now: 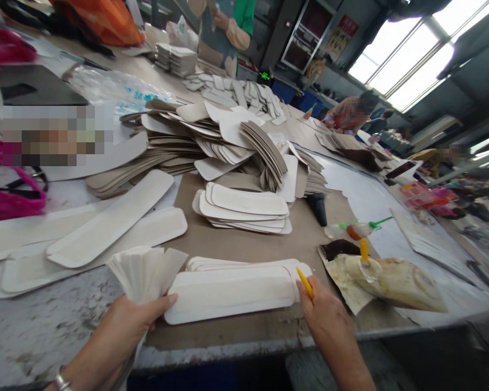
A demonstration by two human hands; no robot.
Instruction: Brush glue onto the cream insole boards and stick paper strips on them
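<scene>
Near edge of the table: left hand, bracelet at its wrist, grips a fanned bunch of white strips, thumb against the left end of the front panel. Right hand grasps a yellow tool, slanted over that panel's right end; whether its tip touches, cannot tell. Front panel lies lengthwise between the hands, over the brown sheet, overlapping a low stack just behind. Step in hand, as I judge it: strips and tool being worked at the panel. Next move seems to call for a steady left thumb and a light, level right hand, lest the panel slide or the fan spread. Edges: table lip runs close before the panel, so little room toward the body; a band of brown sheet shows between low stack and middle stack. Right side tighter: stained container beside the right hand, its yellow handle upright. Left: long panels overlap, near the fan. Beyond: black cone, small bottles, then a big pile bounding the reach. Farther: scattered white pieces, a co-worker's hand.
</scene>
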